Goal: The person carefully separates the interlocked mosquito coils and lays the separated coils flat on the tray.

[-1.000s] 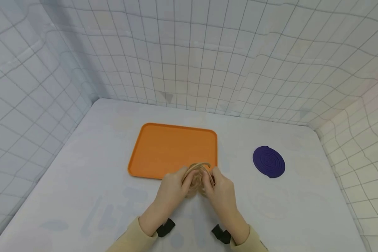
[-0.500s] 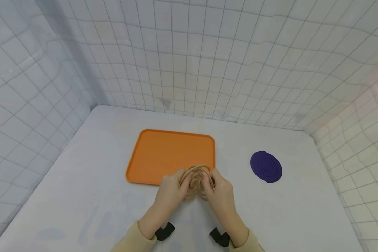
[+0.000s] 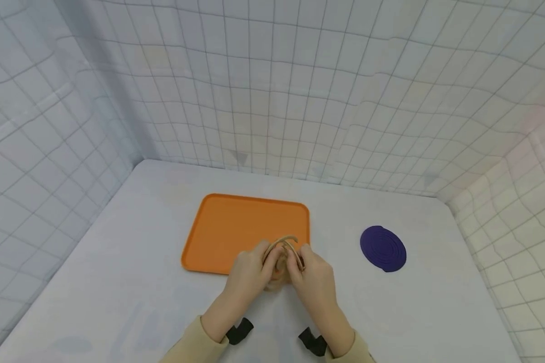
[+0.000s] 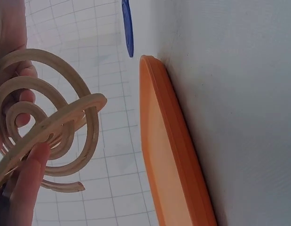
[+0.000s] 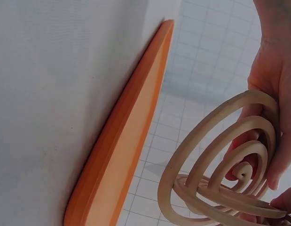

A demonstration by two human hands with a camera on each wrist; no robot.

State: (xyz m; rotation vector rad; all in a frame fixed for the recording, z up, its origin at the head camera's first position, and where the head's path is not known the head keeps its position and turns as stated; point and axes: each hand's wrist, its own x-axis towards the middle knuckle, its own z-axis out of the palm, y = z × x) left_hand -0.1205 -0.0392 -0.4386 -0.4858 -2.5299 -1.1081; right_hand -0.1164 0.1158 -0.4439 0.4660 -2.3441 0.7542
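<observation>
A beige spiral trivet (image 3: 278, 276) is held up between my two hands, over the near right part of an orange tray (image 3: 245, 232). My left hand (image 3: 246, 275) grips its left side, thumb on the near face. On its right side my right hand (image 3: 317, 280) pinches the outer coils. In the left wrist view the rings of the trivet (image 4: 92, 132) stand apart and cross one another, with a fingertip against one strip. The right wrist view has the trivet (image 5: 248, 123) bent, its coils spread out of plane around a small curled centre. The hands hide parts of its rim.
A purple spiral trivet (image 3: 383, 248) lies flat on the white table (image 3: 418, 312), right of the tray. Grid-patterned white walls (image 3: 272, 91) enclose the back and sides. Dark straps (image 3: 239, 331) show under both wrists.
The trivet looks more folded between the hands than half a second ago, and its visible coils have narrowed. The head view has tilted up, so the tray and purple trivet appear lower.
</observation>
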